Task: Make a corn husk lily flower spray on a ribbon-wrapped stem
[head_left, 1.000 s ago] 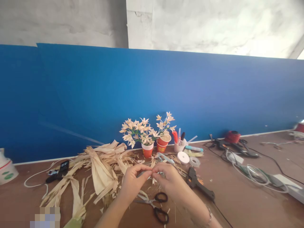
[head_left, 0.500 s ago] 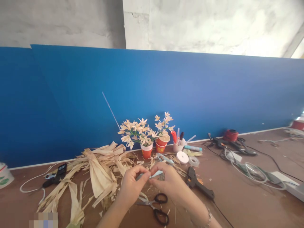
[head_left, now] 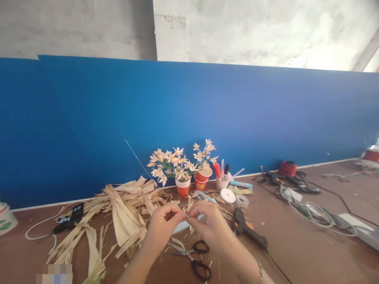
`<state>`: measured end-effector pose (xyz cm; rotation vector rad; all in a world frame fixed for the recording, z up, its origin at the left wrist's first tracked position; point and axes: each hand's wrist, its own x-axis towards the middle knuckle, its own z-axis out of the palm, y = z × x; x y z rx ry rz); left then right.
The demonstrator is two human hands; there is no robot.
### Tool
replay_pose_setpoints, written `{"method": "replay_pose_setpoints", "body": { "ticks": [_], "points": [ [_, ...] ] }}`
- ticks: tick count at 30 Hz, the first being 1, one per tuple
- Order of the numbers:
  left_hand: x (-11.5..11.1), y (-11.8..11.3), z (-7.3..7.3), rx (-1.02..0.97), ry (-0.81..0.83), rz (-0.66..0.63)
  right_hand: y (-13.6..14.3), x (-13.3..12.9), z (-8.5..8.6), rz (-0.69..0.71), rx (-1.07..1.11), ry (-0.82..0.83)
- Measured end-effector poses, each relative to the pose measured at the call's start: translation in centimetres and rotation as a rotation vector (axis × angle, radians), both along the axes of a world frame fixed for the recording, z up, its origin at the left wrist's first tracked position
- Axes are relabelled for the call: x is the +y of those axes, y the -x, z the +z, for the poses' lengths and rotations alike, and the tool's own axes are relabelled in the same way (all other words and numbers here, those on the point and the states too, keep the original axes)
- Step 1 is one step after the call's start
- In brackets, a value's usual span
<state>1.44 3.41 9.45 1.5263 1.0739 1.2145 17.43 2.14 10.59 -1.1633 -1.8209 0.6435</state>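
My left hand (head_left: 166,223) and my right hand (head_left: 207,225) meet fingertip to fingertip above the table's middle. Both pinch something small that the fingers mostly hide. A thin pale wire (head_left: 137,158) slants up and left behind my left hand, against the blue panel; whether it runs to my fingers is unclear. Beneath my hands lie open scissors (head_left: 189,254) with black handles. Pale dried husks (head_left: 126,221) are heaped left of my left hand. Beyond my hands stand cream flowers (head_left: 173,161) in a red paper cup (head_left: 182,188).
A black glue gun (head_left: 248,228) lies to the right, its cord trailing forward. Tape rolls (head_left: 227,196) and a cup of pens (head_left: 222,181) stand behind. Cables (head_left: 322,217) spread at far right, a white cup (head_left: 6,219) at far left. The blue panel (head_left: 237,118) borders the table.
The thin pale wire has swung lower. My right hand's fingers have drawn closer together, and both hands have shifted slightly, still meeting at the fingertips.
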Motion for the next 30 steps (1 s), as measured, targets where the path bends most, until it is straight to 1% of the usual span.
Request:
{"method": "replay_pose_setpoints", "body": {
  "ticks": [2, 5, 8, 10, 14, 19, 24, 27, 30],
  "points": [
    [0.1, 0.1, -0.2, 0.024, 0.013, 0.007, 0.0, 0.0, 0.0, 0.029, 0.097, 0.101],
    [0.2, 0.5, -0.3, 0.068, -0.047, -0.017, -0.1, 0.0, 0.0, 0.085, 0.214, 0.276],
    [0.2, 0.8, 0.0, 0.108, -0.112, -0.05, -0.3, 0.0, 0.2, 0.164, 0.293, 0.444],
    [-0.1, 0.9, 0.3, 0.123, -0.122, -0.061, -0.5, 0.0, 0.4, 0.211, 0.326, 0.508],
    [-0.4, 0.8, 0.5, 0.126, -0.102, -0.084, -0.7, -0.1, 0.8, 0.241, 0.293, 0.511],
    [-0.3, 0.8, 0.4, 0.12, -0.093, -0.122, -0.7, -0.4, 1.0, 0.25, 0.226, 0.507],
    [-0.5, 0.8, 0.5, 0.111, -0.052, -0.168, -0.9, -0.7, 1.5, 0.289, 0.183, 0.591],
    [-0.7, 0.6, 0.7, 0.149, -0.058, -0.145, -0.8, -0.9, 1.7, 0.223, 0.116, 0.551],
    [-0.8, 0.3, 0.7, 0.183, -0.086, -0.082, -0.2, -0.9, 1.2, 0.089, 0.081, 0.443]
  ]
}}
